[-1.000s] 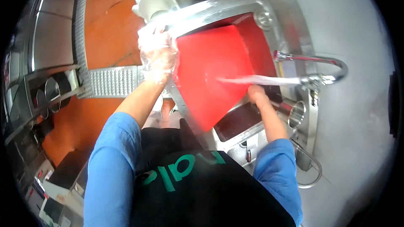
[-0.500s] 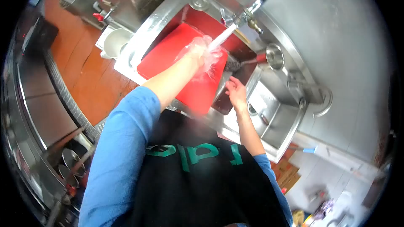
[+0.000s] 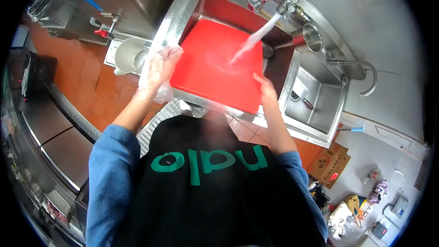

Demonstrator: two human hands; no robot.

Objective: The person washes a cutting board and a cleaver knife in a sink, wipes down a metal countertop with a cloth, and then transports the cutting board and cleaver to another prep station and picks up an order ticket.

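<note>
A flat red cutting board [image 3: 215,75] lies tilted across the sink basin, with water from the tap [image 3: 289,5] running onto its face. My left hand [image 3: 161,68] is at the board's left edge, fingers curled against it. Clear, thin plastic [image 3: 163,92], looking like a loose disposable glove, covers that hand and hangs below it. On the opposite edge, my right hand [image 3: 267,89] is bare and grips the board near its lower right corner; some of its fingers are hidden.
A metal pot [image 3: 312,39] stands on the sink's back ledge. In the right basin [image 3: 315,114] lies a dark-handled utensil [image 3: 307,104]. A whitish jug [image 3: 130,56] is left of the sink. A cardboard box [image 3: 328,162] and several items lie on the floor at right.
My left hand has moved from the board's middle, under the water, to its left edge. My right hand has come onto the right edge. The stream now falls directly on the board.
</note>
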